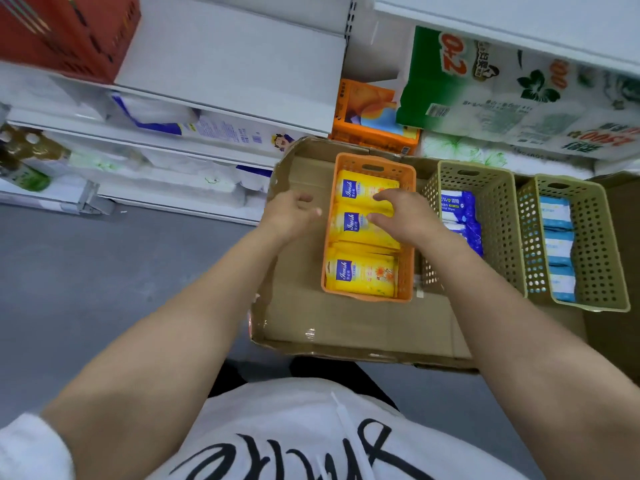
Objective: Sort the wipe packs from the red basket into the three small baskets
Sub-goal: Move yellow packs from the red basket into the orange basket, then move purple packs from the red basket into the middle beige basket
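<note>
Showing bright, even overhead light with soft, faint shadows. Bending straight shelves toward the edges, wide-angle style. Blurring slightly on both hands; catching glare on tape at the cardboard edge.

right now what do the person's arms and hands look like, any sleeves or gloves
Both the left hand and right hand are bare, with no gloves. The forearms are uncovered. A white sleeve shows only at the upper left arm, matching the white shirt with black lettering.

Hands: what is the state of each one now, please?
Left hand: open, holds nothing.
Right hand: open, fingers rest on yellow wipe packs.
</note>
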